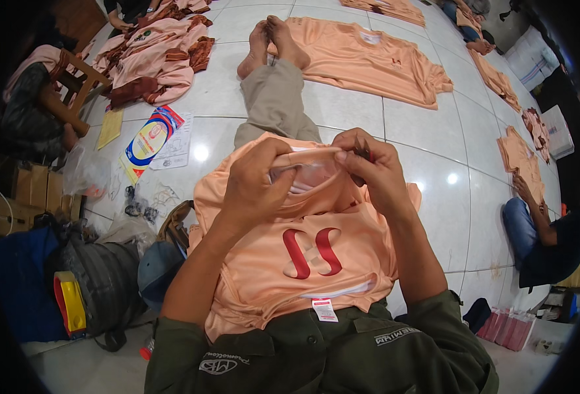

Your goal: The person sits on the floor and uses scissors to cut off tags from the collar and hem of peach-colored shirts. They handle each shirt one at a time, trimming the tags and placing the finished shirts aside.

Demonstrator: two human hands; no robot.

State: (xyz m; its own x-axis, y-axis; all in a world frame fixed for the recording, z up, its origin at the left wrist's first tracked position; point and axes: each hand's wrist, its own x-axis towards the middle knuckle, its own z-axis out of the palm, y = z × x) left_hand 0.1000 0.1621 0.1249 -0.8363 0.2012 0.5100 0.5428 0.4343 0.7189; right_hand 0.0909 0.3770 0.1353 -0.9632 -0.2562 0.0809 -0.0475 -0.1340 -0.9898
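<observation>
A peach-coloured shirt (260,246) with a red printed emblem and a sewn-in white label lies over my lap. My left hand (258,184) pinches a folded edge of the peach fabric between thumb and fingers. My right hand (376,165) grips the other end of that edge with the thumb and also holds small metal thread snips (361,150), whose pointed blades stick up between the fingers. The edge is stretched between both hands, with the inside of the garment showing below it. Which opening of the garment this is, I cannot tell.
Another peach shirt (354,64) lies flat beyond my feet. Pink and brown garments (154,64) are heaped at the upper left, near a wooden stool (73,93). A printed plastic packet (154,140), a backpack (102,280) and a cap (159,271) are on my left. Other people sit around.
</observation>
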